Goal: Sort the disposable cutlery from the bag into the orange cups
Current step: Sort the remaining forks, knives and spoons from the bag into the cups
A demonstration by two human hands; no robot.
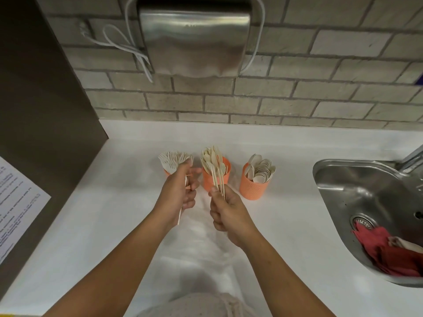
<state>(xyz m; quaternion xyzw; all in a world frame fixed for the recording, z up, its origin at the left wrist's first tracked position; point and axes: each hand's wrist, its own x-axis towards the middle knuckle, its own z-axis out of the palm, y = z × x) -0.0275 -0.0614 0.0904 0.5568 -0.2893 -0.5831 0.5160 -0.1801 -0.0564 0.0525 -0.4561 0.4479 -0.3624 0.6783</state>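
Note:
Three orange cups stand in a row on the white counter. The left cup (166,172) is mostly hidden behind my left hand (179,193), which grips a fanned bunch of pale forks (175,160). The middle cup (216,177) holds knives. My right hand (225,212) is closed around the handles of a bunch of knives (214,160), held in front of and above that cup. The right cup (254,184) is full of spoons (261,169). A clear plastic bag (206,250) lies flat on the counter under my forearms.
A steel sink (357,177) with a red cloth (389,250) sits at the right, its tap at the frame edge. A steel dispenser (194,40) hangs on the brick wall. A brown panel with a printed sheet (16,202) stands at the left.

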